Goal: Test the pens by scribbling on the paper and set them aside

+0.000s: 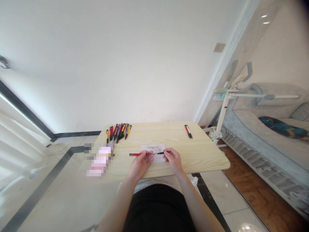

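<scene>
While held crosswise, the red pen [135,154] points right.

Bright, soft light is spread over the table [205,158], on whose top only faint shadows are cast. Glare is caught by the floor tiles [238,220] to its near right. Its left edge is partly covered by a pixelated patch [98,161]. Far from it, outlines are slanted and stretched. Print on the card [158,158] upon it is blurred.
</scene>
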The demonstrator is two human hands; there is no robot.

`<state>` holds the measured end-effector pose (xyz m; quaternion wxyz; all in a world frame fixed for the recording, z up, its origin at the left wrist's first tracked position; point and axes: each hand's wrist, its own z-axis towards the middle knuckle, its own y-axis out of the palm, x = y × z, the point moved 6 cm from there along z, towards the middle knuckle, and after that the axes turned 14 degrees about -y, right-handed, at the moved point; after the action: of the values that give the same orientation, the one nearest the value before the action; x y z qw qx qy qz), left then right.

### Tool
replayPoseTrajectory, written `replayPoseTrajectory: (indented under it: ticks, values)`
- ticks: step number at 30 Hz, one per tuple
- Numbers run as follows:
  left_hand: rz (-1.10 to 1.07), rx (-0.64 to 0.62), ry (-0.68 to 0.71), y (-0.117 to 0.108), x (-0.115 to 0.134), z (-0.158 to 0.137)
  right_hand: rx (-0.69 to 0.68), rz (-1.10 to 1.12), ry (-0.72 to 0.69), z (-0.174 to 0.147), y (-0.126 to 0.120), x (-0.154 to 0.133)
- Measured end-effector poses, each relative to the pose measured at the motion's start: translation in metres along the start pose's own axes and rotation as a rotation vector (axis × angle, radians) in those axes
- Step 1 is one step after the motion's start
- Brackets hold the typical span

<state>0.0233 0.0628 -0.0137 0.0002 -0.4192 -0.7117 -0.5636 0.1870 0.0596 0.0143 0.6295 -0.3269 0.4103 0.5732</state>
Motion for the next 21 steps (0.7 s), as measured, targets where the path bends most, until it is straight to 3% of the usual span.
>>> replayPoseTrajectory:
  ticks: [21]
  values:
    - [0.032, -0.034, 0.005, 0.0011, -0.0003, -0.0001, -0.078, -0.017, 0.010, -0.0011, 0.0088, 0.0085]
